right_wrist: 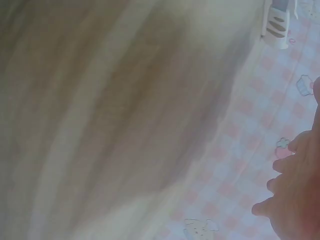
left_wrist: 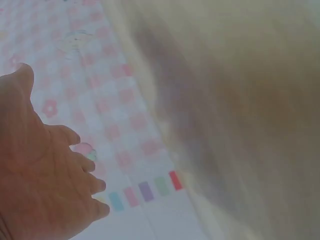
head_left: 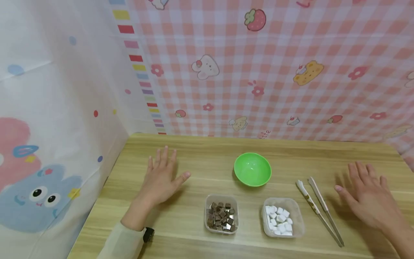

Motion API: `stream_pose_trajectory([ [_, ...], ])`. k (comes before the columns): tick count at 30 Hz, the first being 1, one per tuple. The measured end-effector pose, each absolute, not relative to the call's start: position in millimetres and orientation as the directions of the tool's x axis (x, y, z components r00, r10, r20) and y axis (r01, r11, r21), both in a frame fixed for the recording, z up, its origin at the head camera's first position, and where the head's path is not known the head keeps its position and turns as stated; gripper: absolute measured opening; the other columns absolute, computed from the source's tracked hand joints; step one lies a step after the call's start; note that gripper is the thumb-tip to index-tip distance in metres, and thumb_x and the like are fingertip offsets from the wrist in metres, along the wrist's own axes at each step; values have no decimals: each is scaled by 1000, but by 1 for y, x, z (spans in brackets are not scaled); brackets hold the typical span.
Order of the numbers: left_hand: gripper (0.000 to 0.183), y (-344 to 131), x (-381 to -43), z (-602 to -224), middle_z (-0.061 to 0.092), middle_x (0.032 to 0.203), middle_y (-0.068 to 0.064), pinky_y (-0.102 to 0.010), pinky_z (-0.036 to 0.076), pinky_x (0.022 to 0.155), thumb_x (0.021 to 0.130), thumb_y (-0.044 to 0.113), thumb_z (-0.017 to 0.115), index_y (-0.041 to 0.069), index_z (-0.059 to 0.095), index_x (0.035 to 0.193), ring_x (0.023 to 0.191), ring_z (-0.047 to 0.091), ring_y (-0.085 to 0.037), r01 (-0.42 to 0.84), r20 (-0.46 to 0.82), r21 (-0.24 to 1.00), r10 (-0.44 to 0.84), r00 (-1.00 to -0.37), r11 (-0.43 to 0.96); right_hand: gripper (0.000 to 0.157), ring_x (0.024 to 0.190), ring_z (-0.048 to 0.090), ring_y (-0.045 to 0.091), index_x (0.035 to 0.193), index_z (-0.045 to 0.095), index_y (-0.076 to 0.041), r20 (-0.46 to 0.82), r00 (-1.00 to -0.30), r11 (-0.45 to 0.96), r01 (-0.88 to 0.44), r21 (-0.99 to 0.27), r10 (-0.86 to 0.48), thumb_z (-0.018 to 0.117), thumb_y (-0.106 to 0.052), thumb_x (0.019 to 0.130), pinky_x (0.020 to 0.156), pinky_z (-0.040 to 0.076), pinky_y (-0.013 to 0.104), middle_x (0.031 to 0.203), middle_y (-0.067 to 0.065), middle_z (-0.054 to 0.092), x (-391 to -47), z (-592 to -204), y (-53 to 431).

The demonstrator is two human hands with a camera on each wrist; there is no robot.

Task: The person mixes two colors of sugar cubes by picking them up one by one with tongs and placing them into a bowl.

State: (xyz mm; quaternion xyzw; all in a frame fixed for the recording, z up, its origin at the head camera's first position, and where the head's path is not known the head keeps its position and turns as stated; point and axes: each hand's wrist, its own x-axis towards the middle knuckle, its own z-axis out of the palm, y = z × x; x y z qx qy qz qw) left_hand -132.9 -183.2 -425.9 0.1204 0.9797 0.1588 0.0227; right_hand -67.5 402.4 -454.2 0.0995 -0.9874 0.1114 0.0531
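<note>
My left hand (head_left: pixel 160 181) is palm down at the left of the wooden table, fingers spread and holding nothing. On the right side, my right hand (head_left: pixel 368 196) is likewise spread with nothing in it. Just left of it lie tongs (head_left: pixel 320 210) with white handle ends and metal arms. A green bowl (head_left: pixel 252 169) stands between the hands, toward the back. In front of it are a clear plastic container (head_left: pixel 207 216) of brown cubes (head_left: pixel 221 216) and another clear container (head_left: pixel 299 219) of white cubes (head_left: pixel 279 220).
The wooden table (head_left: pixel 200 151) meets a pink checked cloth (head_left: pixel 226 90) at its back edge. A white patterned sheet (head_left: pixel 81 90) hangs along the left side. A black band (head_left: pixel 148 235) is on the left wrist.
</note>
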Motion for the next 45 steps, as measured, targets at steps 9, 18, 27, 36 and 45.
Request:
stream_pose_trajectory([
  [9, 94, -160, -120, -410, -5, 172, -19, -63, -4, 125, 103, 64, 51, 7, 13, 168, 158, -7, -41, 315, 62, 332, 313, -948, 889, 87, 153, -14, 51, 163, 5, 9, 152, -971, 957, -213, -197, -184, 52, -40, 109, 116, -16, 71, 166, 36, -3, -61, -443, 388],
  [18, 96, -137, -109, -402, -5, 173, -13, -58, -4, 126, 101, 69, 49, 11, 12, 168, 159, -6, -35, 394, 110, 342, 380, -918, 853, 90, 154, -10, 51, 163, 7, 9, 180, -969, 958, -204, -199, -169, 56, -42, 107, 117, -14, 70, 168, 34, -2, -52, -433, 375],
  [27, 100, -114, -100, -399, -3, 173, -12, -57, 0, 127, 98, 69, 55, 9, 16, 168, 159, -3, -34, 470, 152, 334, 445, -882, 817, 95, 156, 1, 50, 162, 13, 10, 221, -960, 955, -217, -203, -171, 62, -45, 103, 120, -6, 70, 166, 38, 10, -40, -431, 361],
  [36, 106, -96, -87, -400, 9, 174, -13, -53, 7, 127, 93, 74, 59, 8, 21, 167, 160, 9, -34, 489, 150, 383, 469, -870, 784, 101, 148, 26, 56, 164, 15, 5, 215, -962, 955, -214, -207, -169, 70, -48, 98, 121, 9, 71, 164, 36, 23, -30, -434, 347],
  [45, 113, -74, -74, -405, 28, 170, -14, -52, 19, 127, 86, 83, 59, 9, 28, 166, 156, 27, -31, 560, 177, 329, 533, -827, 760, 106, 129, 44, 65, 159, 27, 10, 193, -964, 951, -222, -217, -181, 80, -50, 89, 92, 42, 78, 156, 41, 33, -30, -437, 338],
])
